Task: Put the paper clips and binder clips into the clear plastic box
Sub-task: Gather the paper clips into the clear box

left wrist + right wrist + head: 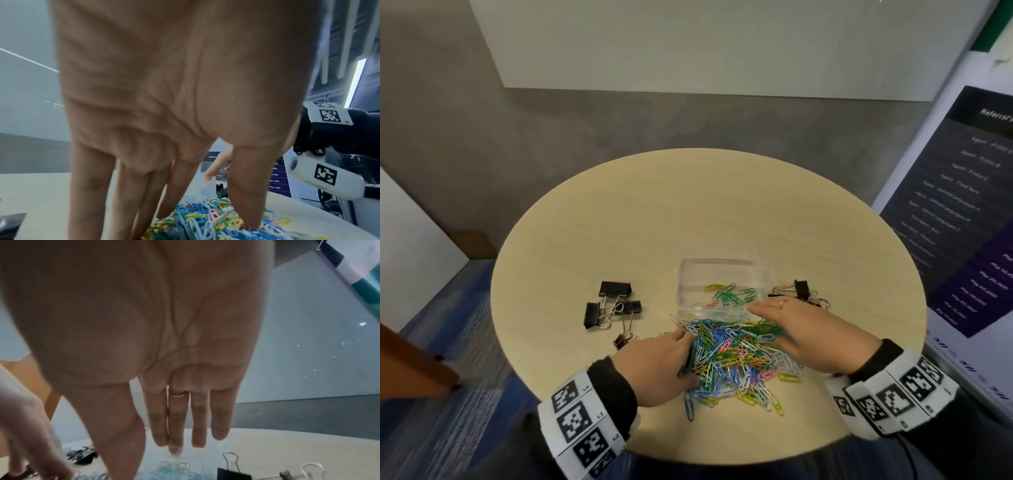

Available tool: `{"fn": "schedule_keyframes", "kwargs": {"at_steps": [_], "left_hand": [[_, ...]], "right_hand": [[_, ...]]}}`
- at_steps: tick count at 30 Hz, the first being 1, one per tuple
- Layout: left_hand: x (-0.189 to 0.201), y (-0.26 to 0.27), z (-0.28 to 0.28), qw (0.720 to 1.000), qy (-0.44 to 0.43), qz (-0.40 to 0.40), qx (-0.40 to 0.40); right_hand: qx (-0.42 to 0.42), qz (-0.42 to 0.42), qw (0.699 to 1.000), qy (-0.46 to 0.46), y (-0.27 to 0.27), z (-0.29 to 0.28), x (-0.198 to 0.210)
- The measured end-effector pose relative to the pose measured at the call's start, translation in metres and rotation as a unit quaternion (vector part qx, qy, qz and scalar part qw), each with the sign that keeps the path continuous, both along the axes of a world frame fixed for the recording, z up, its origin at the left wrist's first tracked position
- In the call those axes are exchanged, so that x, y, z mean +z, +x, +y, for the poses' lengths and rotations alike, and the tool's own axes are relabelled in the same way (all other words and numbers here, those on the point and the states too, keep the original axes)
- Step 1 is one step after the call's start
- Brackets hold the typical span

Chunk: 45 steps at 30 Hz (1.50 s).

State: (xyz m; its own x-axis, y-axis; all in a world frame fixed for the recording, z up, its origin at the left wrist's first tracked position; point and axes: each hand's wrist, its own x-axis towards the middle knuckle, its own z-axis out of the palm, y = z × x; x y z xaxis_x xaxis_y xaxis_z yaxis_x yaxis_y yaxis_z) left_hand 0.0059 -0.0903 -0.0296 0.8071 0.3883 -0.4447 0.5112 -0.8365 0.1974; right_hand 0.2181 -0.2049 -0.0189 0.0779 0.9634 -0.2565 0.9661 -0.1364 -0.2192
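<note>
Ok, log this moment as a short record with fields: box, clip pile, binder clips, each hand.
box: clear plastic box on the round table, open, a few paper clips inside
clip pile: coloured paper clips heaped on the table just in front of the box
binder clips: black binder clips left of the box, more right of it, all outside it
left hand: fingers reach into the pile's left edge
right hand: fingers straight, flat over the pile's right side
</note>
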Motion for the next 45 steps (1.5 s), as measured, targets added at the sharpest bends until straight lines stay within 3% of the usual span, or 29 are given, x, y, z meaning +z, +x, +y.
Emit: {"fn": "schedule_keyframes", "kwargs": {"at_steps": [6, 11, 14, 18, 25, 30, 33, 37, 45], "left_hand": [[0.0, 0.002, -0.004, 0.994, 0.062, -0.092, -0.004], [-0.012, 0.01, -0.008, 0.997, 0.053, -0.062, -0.015], [-0.017, 0.015, -0.008, 0.995, 0.07, -0.067, -0.007], [-0.018, 0.02, -0.005, 0.994, 0.073, -0.083, 0.007], [-0.021, 0.023, 0.003, 0.993, 0.074, -0.089, 0.026], [-0.021, 0.021, 0.004, 0.994, 0.072, -0.082, 0.026], [-0.019, 0.021, 0.002, 0.995, 0.081, -0.066, 0.003], [-0.011, 0.021, -0.002, 0.994, 0.097, -0.046, -0.023], [-0.003, 0.02, 0.0, 0.997, 0.047, -0.056, -0.003]], "right_hand": [[-0.029, 0.028, 0.991, 0.131, -0.006, -0.015, 0.012], [0.026, -0.023, 0.999, -0.01, -0.022, -0.014, -0.003], [0.037, -0.075, 0.996, -0.024, -0.024, -0.007, -0.013], [0.04, -0.07, 0.997, -0.008, -0.023, 0.005, -0.015], [-0.019, 0.001, 0.999, 0.051, -0.007, 0.011, -0.013], [-0.066, 0.165, 0.982, 0.056, 0.01, 0.016, 0.0], [-0.082, 0.232, 0.962, 0.118, 0.015, 0.023, 0.018], [-0.105, 0.205, 0.941, 0.248, 0.015, 0.037, 0.029], [-0.097, 0.172, 0.959, 0.205, 0.018, 0.026, 0.016]]}}
